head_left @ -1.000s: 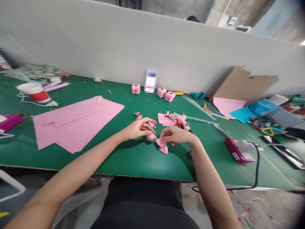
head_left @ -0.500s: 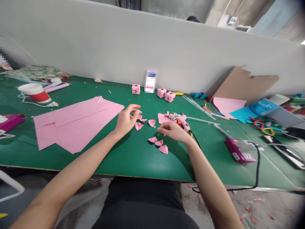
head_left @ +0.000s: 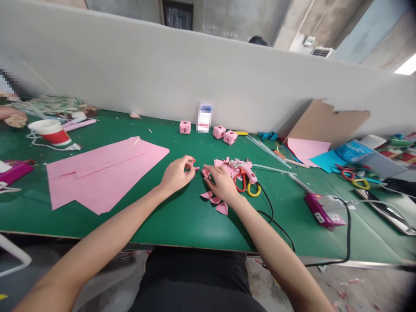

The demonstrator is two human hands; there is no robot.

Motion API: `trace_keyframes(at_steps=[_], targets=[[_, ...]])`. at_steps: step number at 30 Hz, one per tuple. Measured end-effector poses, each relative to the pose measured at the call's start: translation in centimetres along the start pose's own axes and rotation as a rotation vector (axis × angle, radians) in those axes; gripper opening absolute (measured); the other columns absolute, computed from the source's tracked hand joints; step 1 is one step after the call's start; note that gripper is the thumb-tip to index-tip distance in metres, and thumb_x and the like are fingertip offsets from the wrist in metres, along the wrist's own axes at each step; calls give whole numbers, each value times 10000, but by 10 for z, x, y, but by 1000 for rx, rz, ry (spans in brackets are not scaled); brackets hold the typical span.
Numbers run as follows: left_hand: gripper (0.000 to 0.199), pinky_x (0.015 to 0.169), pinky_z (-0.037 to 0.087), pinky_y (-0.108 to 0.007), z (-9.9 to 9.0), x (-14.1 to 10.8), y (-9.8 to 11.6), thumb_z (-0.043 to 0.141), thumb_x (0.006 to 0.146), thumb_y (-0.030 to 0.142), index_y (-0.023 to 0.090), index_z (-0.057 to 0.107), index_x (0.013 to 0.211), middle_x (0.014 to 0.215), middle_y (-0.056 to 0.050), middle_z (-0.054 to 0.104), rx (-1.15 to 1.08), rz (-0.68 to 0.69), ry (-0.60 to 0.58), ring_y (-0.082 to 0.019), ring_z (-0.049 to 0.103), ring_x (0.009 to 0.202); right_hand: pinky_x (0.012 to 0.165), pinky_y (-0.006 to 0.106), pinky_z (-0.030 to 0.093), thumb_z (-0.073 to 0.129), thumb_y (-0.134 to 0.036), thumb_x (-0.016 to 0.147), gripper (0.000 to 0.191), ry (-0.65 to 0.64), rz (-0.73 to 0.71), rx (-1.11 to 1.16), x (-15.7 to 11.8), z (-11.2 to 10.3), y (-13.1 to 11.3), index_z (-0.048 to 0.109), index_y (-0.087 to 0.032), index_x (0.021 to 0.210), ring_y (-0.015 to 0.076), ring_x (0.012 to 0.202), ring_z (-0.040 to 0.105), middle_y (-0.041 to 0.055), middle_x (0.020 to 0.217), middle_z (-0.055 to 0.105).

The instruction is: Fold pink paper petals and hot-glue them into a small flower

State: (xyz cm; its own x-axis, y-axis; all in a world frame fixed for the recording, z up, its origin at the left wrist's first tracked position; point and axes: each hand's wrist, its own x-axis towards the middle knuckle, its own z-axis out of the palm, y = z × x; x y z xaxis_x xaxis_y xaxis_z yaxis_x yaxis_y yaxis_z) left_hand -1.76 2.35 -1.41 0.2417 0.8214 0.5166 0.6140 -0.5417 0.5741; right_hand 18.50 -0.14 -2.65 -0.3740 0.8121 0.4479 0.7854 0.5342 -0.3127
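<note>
While the whole scene is backed by a long pale grey partition (head_left: pixel 136 65), its foot is met by a glossy green tabletop (head_left: pixel 175 225). At the right rear, a torn-edged sheet of brown cardboard (head_left: pixel 328 119) is leaned at a slant, and at the left, large overlapping sheets of flat pink paper (head_left: pixel 107 180) are spread out. Near the centre, the left hand (head_left: pixel 191 170) is held with its fingers curled and thumb drawn in; a small pink scrap is seen at its fingertips, but whether it is gripped cannot be told. The right hand (head_left: pixel 208 173) is lowered palm down, its fingers bent over a folded pink paper piece (head_left: pixel 205 172); whether that is pinched or only covered cannot be told. Farther right, a magenta power block (head_left: pixel 320 210) is fitted with a white plug. Just beyond the right hand, a pink glue gun (head_left: pixel 249 172) is laid against scissors with orange and yellow handles (head_left: pixel 254 190). Near the partition, three pink paper cubes with cut-out openings (head_left: pixel 185 128) are set, two of them close together. Below the right hand, three small curved pink paper petals (head_left: pixel 222 208) are placed in a slanting row.
</note>
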Motion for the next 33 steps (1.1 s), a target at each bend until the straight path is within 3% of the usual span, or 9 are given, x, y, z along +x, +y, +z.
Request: trace_keyframes(at_steps=[5, 12, 18, 23, 26, 30, 33], targets=[[171, 748, 535, -287, 3, -3, 3, 531, 882, 219, 207, 611, 1033, 969, -49, 728, -7, 49, 10, -197, 695, 912, 900, 430, 499, 603, -200, 892, 367, -51, 13, -37, 0, 3, -3, 605, -159, 1257, 291, 1047, 529, 117, 1117, 669], [220, 759, 525, -305, -6, 2, -2, 489, 864, 135, 198, 611, 1036, 987, -59, 747, 41, -67, 17, -211, 704, 910, 929, 447, 496, 650, -217, 858, 458, -24, 67, 63, 0, -4, -1, 552, -173, 1303, 287, 1086, 563, 129, 1159, 626], [264, 658, 490, -283, -9, 2, -2, 429, 873, 132, 223, 622, 1029, 841, -24, 758, 60, -161, -125, -203, 715, 759, 966, 458, 481, 645, -227, 850, 427, 105, 92, 112, -1, -34, 4, 577, -200, 1271, 281, 1124, 584, 118, 1181, 637], [237, 614, 500, -264, -4, 0, 0, 410, 871, 144, 212, 609, 979, 784, 1, 745, -156, -183, -153, -153, 682, 577, 891, 441, 525, 631, -242, 840, 430, 187, 164, 153, -3, -51, 12, 579, -223, 1266, 257, 1015, 638, 96, 1163, 633], [240, 549, 493, -240, -4, -1, 5, 409, 839, 125, 198, 600, 964, 795, -2, 730, -301, -202, -91, -122, 650, 509, 868, 439, 536, 621, -248, 837, 417, 266, 210, 150, -2, -55, 20, 587, -216, 1252, 247, 968, 650, 106, 1176, 619], [264, 478, 447, -204, -12, 3, 11, 411, 798, 98, 183, 597, 964, 771, -14, 705, -462, -196, 128, -111, 634, 542, 865, 442, 539, 606, -251, 837, 410, 406, 248, 104, -1, -59, 30, 587, -211, 1245, 258, 1008, 630, 120, 1176, 600], [228, 445, 429, -191, -16, 8, 12, 446, 824, 141, 178, 578, 1006, 813, -31, 690, -595, -228, 212, -120, 644, 603, 860, 433, 540, 611, -248, 834, 412, 414, 248, 101, -1, -58, 31, 586, -206, 1243, 260, 1027, 621, 123, 1176, 595]])
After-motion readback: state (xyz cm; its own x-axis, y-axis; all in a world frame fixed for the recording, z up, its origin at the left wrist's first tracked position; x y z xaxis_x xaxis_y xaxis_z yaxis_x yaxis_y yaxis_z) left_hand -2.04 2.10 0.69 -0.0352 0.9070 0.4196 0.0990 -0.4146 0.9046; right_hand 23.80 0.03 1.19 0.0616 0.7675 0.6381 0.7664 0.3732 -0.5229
